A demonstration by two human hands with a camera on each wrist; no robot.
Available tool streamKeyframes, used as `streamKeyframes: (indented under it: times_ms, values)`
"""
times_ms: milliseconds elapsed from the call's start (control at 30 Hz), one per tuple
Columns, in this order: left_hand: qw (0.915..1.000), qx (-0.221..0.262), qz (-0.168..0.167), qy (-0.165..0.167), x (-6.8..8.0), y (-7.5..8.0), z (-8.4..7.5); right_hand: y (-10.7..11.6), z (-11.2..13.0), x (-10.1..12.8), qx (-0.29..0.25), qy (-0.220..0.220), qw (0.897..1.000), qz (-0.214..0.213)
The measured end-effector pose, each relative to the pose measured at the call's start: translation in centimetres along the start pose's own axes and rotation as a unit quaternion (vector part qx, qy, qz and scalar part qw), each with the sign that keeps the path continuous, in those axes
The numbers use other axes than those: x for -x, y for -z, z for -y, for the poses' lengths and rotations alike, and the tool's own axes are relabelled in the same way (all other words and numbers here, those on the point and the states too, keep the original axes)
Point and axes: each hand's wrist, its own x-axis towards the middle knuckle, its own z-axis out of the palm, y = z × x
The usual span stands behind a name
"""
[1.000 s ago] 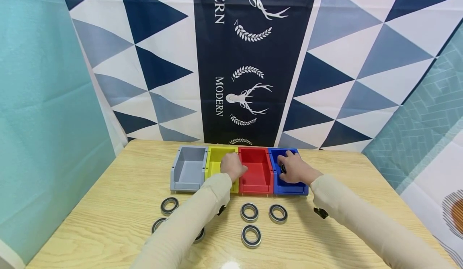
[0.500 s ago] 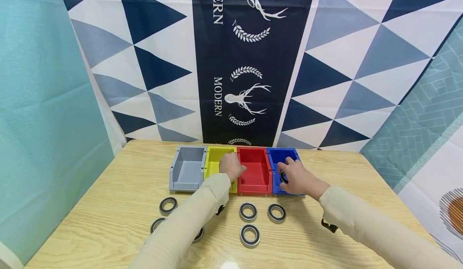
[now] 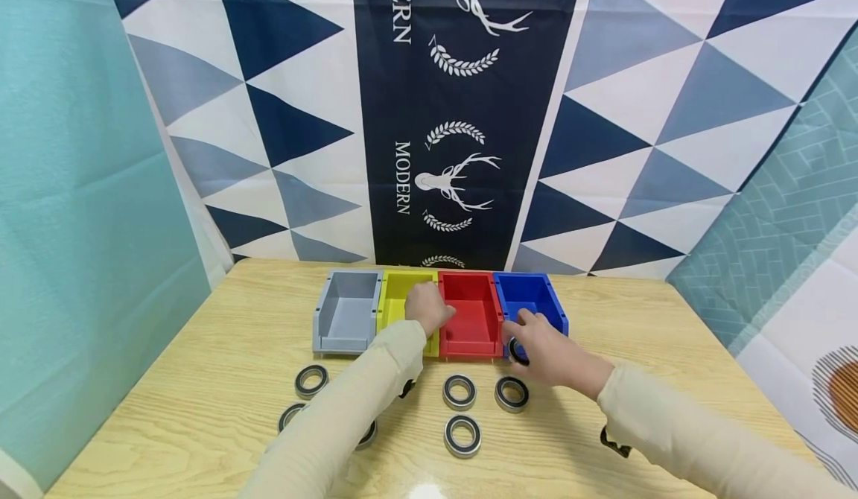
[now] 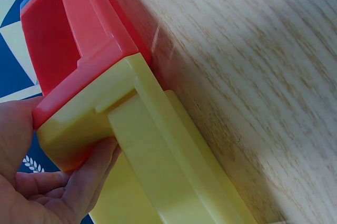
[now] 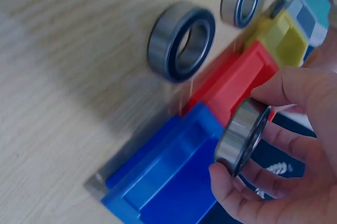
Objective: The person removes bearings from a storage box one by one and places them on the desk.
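My right hand (image 3: 546,348) pinches a steel ball bearing (image 5: 241,137) by its rim, between thumb and fingers. It is over the front lip of the blue bin (image 3: 532,296). My left hand (image 3: 427,308) grips the adjoining side walls of the yellow bin (image 4: 152,145) and the red bin (image 4: 84,29), fingers inside the yellow one and thumb on the red side. A grey bin (image 3: 350,313) stands at the row's left end. On the table in front lie more bearings, among them one bearing (image 3: 512,394) just below my right hand.
Two bearings lie right of the left sleeve, a near bearing (image 3: 462,436) and a farther bearing (image 3: 459,392). Several more, including a bearing (image 3: 311,382), lie left of or partly under that sleeve (image 3: 355,409). The wooden table (image 3: 221,380) ends at a patterned cloth (image 3: 442,112).
My right hand has drawn the bearing out of the blue bin toward the front, down to its lip. The left hand stays on the bin walls.
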Motion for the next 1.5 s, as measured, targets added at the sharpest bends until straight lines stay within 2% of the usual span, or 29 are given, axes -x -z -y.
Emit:
streamKeyframes:
  times_ms: [333, 533, 833, 1067, 1500]
  values:
    - [1.0000, 0.001, -0.002, -0.007, 0.1, -0.1, 0.0, -0.5, 1.8, 2.2, -0.064, 0.057, 0.996, 0.021]
    - [0.9999, 0.003, -0.005, -0.011, 0.1, -0.1, 0.1, -0.9, 2.3, 3.1, -0.088, 0.067, 0.992, 0.052]
    - [0.9996, 0.018, -0.012, -0.017, 0.2, 0.3, 0.4, -1.8, 2.6, 3.8, -0.108, 0.102, 0.988, 0.046]
    - [0.9992, 0.039, -0.010, -0.010, 0.5, 0.4, 0.5, -2.7, 3.1, 4.4, -0.116, 0.100, 0.986, 0.070]
    - [0.9993, 0.030, -0.013, -0.016, 0.6, 0.2, 0.4, -3.6, 3.6, 5.2, -0.122, 0.082, 0.986, 0.079]
